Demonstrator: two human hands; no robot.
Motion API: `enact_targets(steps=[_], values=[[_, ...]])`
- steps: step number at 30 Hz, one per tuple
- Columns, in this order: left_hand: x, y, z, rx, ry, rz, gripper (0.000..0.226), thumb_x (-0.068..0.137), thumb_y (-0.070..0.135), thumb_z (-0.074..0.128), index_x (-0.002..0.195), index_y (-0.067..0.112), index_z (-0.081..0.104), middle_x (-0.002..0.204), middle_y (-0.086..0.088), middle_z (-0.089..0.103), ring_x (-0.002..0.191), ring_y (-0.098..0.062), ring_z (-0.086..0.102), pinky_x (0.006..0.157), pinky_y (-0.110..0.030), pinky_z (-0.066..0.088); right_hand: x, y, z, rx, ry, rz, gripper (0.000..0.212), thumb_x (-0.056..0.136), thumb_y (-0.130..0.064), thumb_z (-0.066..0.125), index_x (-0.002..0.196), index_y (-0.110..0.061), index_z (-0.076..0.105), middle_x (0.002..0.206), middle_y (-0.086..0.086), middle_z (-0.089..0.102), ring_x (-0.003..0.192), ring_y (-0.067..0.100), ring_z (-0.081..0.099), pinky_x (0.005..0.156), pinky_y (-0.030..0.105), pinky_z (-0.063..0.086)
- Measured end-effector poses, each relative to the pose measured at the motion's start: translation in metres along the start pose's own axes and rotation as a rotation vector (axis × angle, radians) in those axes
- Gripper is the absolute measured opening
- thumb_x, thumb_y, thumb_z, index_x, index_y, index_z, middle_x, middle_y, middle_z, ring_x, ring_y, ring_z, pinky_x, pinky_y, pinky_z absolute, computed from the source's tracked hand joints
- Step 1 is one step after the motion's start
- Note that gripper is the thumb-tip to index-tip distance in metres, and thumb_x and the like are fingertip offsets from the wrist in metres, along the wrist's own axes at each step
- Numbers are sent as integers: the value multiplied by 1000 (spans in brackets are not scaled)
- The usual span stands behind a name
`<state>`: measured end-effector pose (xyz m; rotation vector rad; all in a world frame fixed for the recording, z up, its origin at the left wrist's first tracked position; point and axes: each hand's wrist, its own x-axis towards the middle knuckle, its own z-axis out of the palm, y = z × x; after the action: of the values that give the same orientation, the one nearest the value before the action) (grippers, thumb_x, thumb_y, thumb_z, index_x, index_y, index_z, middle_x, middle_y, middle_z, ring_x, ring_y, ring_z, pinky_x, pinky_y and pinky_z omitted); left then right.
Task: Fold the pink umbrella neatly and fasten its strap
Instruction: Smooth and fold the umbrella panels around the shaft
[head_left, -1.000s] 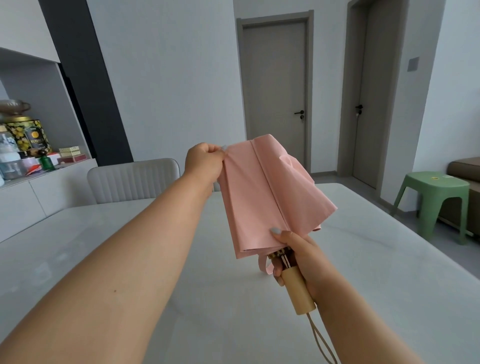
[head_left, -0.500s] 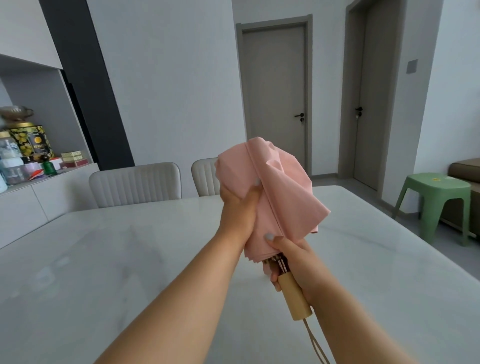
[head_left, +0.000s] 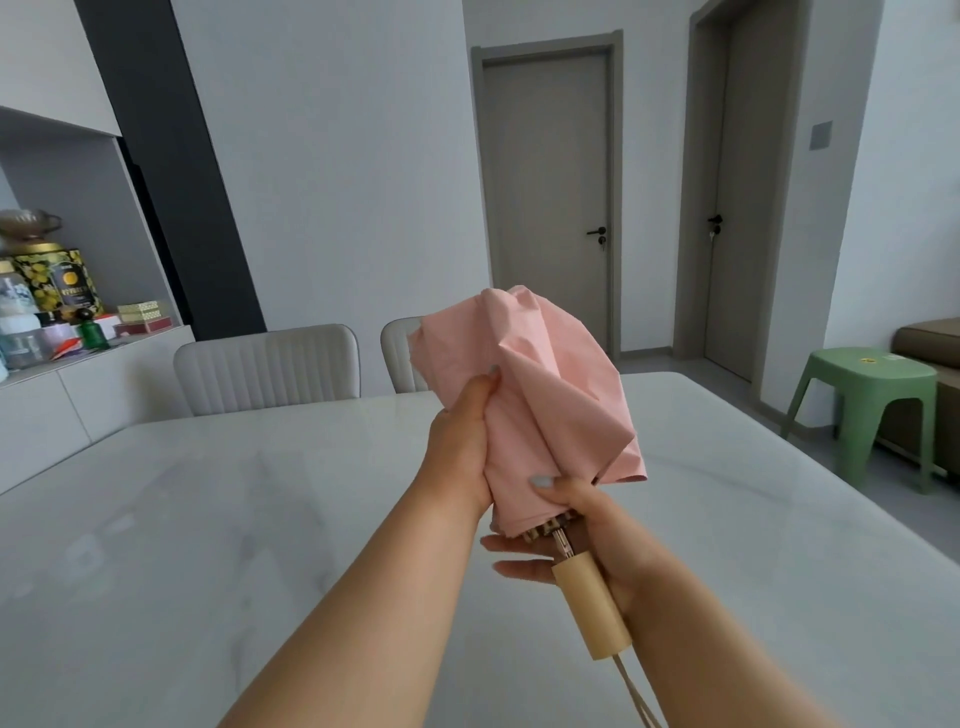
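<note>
The pink umbrella is collapsed and held up over the white table, its fabric bunched in loose folds. My left hand wraps around the left side of the fabric, thumb on top. My right hand holds the umbrella at its base, thumb pressed on the lower fabric, fingers under the pale wooden handle. A beige wrist cord hangs from the handle's end. The strap is hidden from view.
Two grey chairs stand at the table's far edge. A sideboard with tins and bottles is at the left. A green stool stands on the floor at the right, near two closed doors.
My left hand let go of the stretched-out fabric edge, came in to the umbrella and closed around the canopy, gathering it into a bundle. My right hand kept its hold at the handle.
</note>
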<state>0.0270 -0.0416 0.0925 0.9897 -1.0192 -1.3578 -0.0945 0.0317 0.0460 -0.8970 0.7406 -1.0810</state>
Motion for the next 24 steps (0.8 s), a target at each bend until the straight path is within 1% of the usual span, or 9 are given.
enact_targets(steps=[2,8,12,14,16,18,20,22,24], values=[[0,-2,1,33,-4,8,53,78,54,67,108,11,69,98,-13,76,93,-30,72,88,-50,57,0,0,-3,82,-30,-13,66,57,-25,77,113,7,63,104,28,68,102,41,67,76,46,57],[-1,1,1,80,-110,35,53,88,56,56,112,10,69,101,-12,76,97,-28,72,86,-40,57,-3,-2,-2,179,-145,-79,60,64,-13,72,117,11,59,113,36,63,105,46,64,69,43,60],[0,0,-3,46,-195,54,64,84,63,57,121,12,65,112,-12,73,107,-29,68,98,-48,51,0,-1,2,260,-159,-118,77,53,-7,82,122,12,53,119,38,58,110,49,59,86,52,53],[1,-3,-10,30,-277,75,69,81,61,59,128,10,61,121,-14,69,113,-28,65,102,-48,48,0,-3,3,348,-158,-140,85,51,-4,82,127,10,49,128,37,53,120,50,52,92,55,49],[-1,-9,-19,11,-400,74,78,80,60,63,135,6,53,130,-16,64,121,-29,61,102,-46,48,-1,-6,2,390,-147,-143,81,53,-1,76,128,8,48,129,35,54,121,49,52,87,53,51],[-4,-16,-27,6,-525,51,89,76,59,69,141,3,45,138,-20,56,129,-33,53,106,-47,44,-3,-8,1,404,-143,-138,76,54,-2,74,125,7,51,119,32,61,111,44,61,82,51,54],[-7,-24,-31,17,-620,23,94,75,54,72,144,0,39,144,-26,47,135,-39,44,113,-53,35,-4,-9,1,409,-161,-135,75,51,-2,77,123,6,54,114,29,64,103,41,64,84,52,53],[-8,-28,-34,48,-682,10,93,75,49,74,146,1,37,147,-32,38,135,-47,38,115,-59,25,-4,-10,1,373,-172,-122,73,53,-3,77,122,8,54,116,32,62,103,45,63,88,55,52],[-9,-29,-39,75,-711,0,90,76,44,75,147,4,36,146,-35,35,128,-46,41,110,-58,29,-2,-9,0,337,-185,-101,74,55,-4,76,124,9,52,121,34,59,107,50,58,95,60,47]])
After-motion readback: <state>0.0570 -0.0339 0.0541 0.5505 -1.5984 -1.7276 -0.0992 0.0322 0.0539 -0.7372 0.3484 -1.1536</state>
